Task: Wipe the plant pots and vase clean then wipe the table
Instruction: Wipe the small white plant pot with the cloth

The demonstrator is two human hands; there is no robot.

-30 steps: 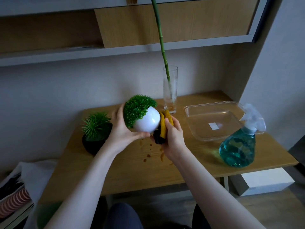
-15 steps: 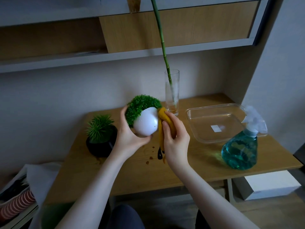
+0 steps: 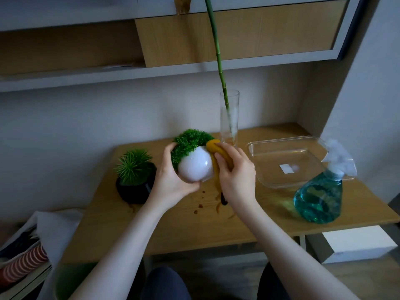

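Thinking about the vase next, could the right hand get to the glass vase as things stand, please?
Probably yes: the glass vase stands just behind the right hand with nothing between, though its fingers hold the yellow cloth.

The room is dim and a bit gray, with soft light that makes the spray bottle (image 3: 320, 195) glow on the table (image 3: 255, 221), and straight lines bend near the picture's edges.
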